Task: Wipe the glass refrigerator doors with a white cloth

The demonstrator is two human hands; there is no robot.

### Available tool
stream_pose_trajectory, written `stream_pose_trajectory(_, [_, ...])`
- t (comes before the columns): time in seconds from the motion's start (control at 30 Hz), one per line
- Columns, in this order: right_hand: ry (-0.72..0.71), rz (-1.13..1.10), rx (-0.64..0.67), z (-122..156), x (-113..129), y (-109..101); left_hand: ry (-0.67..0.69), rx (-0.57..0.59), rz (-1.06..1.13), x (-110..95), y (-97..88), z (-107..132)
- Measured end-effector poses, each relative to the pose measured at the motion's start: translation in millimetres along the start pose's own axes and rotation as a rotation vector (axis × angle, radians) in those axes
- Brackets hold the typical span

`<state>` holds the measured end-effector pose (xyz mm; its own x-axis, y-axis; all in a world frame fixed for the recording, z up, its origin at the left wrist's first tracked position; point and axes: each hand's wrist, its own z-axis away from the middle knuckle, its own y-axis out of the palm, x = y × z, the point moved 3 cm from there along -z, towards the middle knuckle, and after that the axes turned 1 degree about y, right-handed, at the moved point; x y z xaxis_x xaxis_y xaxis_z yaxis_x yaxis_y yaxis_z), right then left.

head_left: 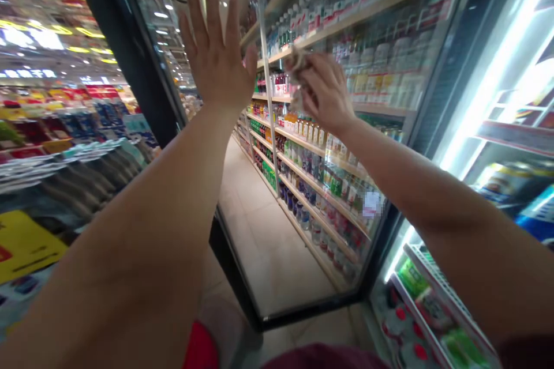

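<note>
My left hand (215, 52) is raised flat against the glass door (277, 202) of a store cooler, fingers stretched out and spread. My right hand (324, 92) is closed round a crumpled greyish cloth (298, 63) and presses it on the same glass, a little to the right of the left hand. The door stands swung open with a black frame around it. Through and in the glass I see shelves of bottled drinks.
The lit cooler interior (497, 127) is on the right, with wire racks of bottles and cans (424, 300) low down. Store shelves with packaged goods (64, 144) run along the left. A tiled aisle floor shows behind the glass.
</note>
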<state>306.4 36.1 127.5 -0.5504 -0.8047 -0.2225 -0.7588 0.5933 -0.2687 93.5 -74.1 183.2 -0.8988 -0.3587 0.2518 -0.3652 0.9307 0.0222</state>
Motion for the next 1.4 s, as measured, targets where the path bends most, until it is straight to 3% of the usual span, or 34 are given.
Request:
stream_pose_trajectory(0.03, [-0.087,-0.034,0.034,0.9,0.2,1.9,-0.005,0.005,0.009,1.1,0.9,-0.1])
stream_pose_trajectory(0.1, [-0.120,-0.079,-0.018,-0.3,-20.2,0.9,-0.021,0.031,0.024,2.8,2.8,-0.3])
stream_pose_trajectory(0.2, [0.012,-0.073,-0.227,-5.6,-63.5,-3.5,-0.054,0.101,0.048,4.2,5.5,-1.4])
stream_pose_trajectory(0.27, [0.075,-0.017,-0.276,-7.0,-70.1,-2.1,-0.071,0.151,0.080,4.1,8.1,-2.9])
stream_pose_trajectory(0.4, [0.047,0.066,-0.154,-1.2,-30.6,3.0,-0.163,0.212,0.139,3.6,14.9,1.3])
stream_pose_trajectory(0.47, [-0.012,0.047,-0.075,2.8,-14.0,2.1,-0.210,0.221,0.176,2.4,14.4,13.9])
stream_pose_trajectory(0.53, [-0.011,0.019,-0.036,5.4,-12.9,0.4,-0.205,0.249,0.235,-0.9,8.3,34.7])
stream_pose_trajectory(0.67, [0.161,-0.013,-0.082,10.9,-25.7,7.3,-0.160,0.306,0.393,-8.6,-17.3,81.0])
stream_pose_trajectory(0.8, [0.276,-0.053,-0.151,20.5,-0.1,21.8,-0.213,0.295,0.478,-12.5,-34.7,96.8])
stream_pose_trajectory(0.9, [0.097,-0.105,0.000,23.1,26.6,23.3,-0.213,0.297,0.516,-14.1,-35.6,93.9])
stream_pose_trajectory(0.97, [-0.026,-0.110,0.089,21.2,26.2,17.7,-0.202,0.285,0.522,-14.6,-35.0,92.2])
stream_pose_trajectory(1.03, [0.011,-0.095,0.050,16.3,10.4,10.5,-0.204,0.271,0.521,-14.8,-35.0,92.1])
stream_pose_trajectory(1.1, [0.187,-0.074,-0.089,12.2,-4.2,7.6,-0.219,0.262,0.533,-15.0,-35.6,92.6])
stream_pose_trajectory(1.2, [0.390,-0.044,-0.245,16.3,12.0,17.7,-0.234,0.263,0.571,-15.2,-36.9,92.8])
stream_pose_trajectory(1.23, [0.384,-0.033,-0.236,19.5,27.2,23.1,-0.237,0.265,0.577,-14.9,-37.4,92.7])
stream_pose_trajectory(1.33, [0.053,-0.044,0.021,28.1,71.9,35.3,-0.236,0.270,0.577,-13.9,-38.7,92.4])
stream_pose_trajectory(1.4, [-0.067,-0.059,0.121,31.8,68.6,30.3,-0.234,0.275,0.579,-13.3,-38.9,92.5])
